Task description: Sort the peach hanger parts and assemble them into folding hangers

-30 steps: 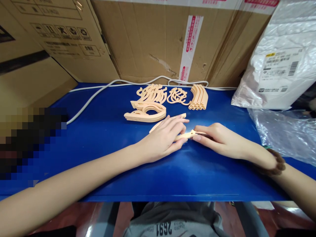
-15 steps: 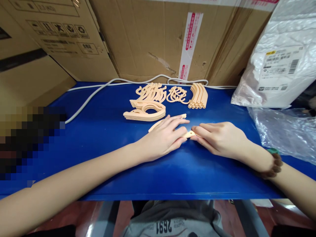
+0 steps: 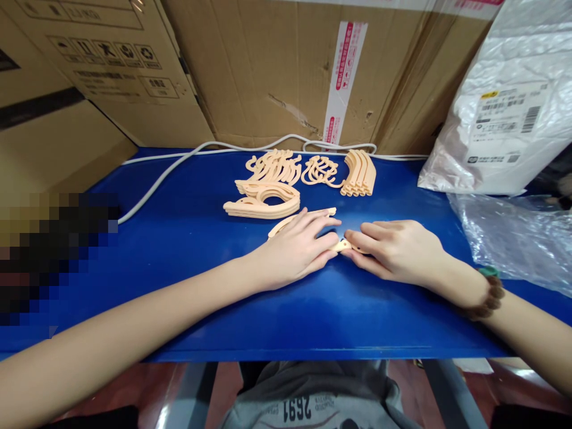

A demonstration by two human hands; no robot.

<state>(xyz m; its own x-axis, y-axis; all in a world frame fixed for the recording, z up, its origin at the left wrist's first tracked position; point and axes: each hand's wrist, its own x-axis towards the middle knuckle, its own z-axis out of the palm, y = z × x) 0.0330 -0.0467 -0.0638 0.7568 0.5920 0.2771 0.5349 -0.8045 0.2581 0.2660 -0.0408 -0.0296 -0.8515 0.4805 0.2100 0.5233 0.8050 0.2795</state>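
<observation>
My left hand [image 3: 297, 251] is closed, thumb and index finger pinching one end of a beige plastic hanger part [image 3: 343, 245]. Its other fingers lie over a curved hanger arm [image 3: 279, 227] on the table. Close by on the right, my right hand [image 3: 393, 247] is pinched on the same joint area, where a second beige piece shows between thumb and fingers. A small round hole is visible in the part between the hands; most of it is hidden by my fingers. Behind my left hand lies a stack of folded beige hangers [image 3: 263, 210].
On the blue table [image 3: 187, 250], farther back, are a pile of hanger pieces [image 3: 277, 168], loose hooks [image 3: 320, 171] and stacked curved arms [image 3: 361, 173]. A white cable [image 3: 154, 193] runs behind them, before cardboard boxes [image 3: 268, 71]. A white plastic parcel [image 3: 487, 119] stands at right.
My right hand has shifted slightly left and its fingers have parted a little, showing more of the beige piece between them. My left hand stays almost still.
</observation>
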